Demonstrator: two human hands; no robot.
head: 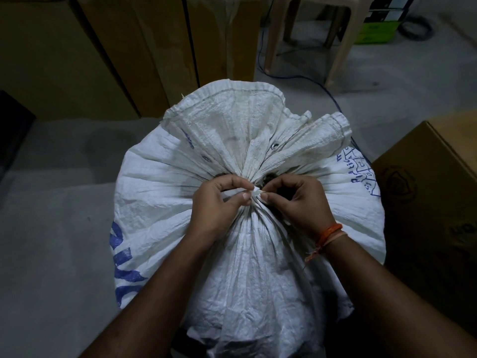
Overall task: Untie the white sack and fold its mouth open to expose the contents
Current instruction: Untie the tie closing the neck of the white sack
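Head view: we look down on the white sack (247,228), upright on the grey floor (51,228) between cardboard boxes (433,202), its mouth gathered tight at the neck. Our left hand (219,200) and right hand (296,200) both pinch the short white tie (256,190) at the knot — thumb and forefinger on either end. The risk, as we judge it: pulling both ends apart could cinch the knot harder, or the thin strip could slip or snap, leaving little to grip. The contents remain hidden.
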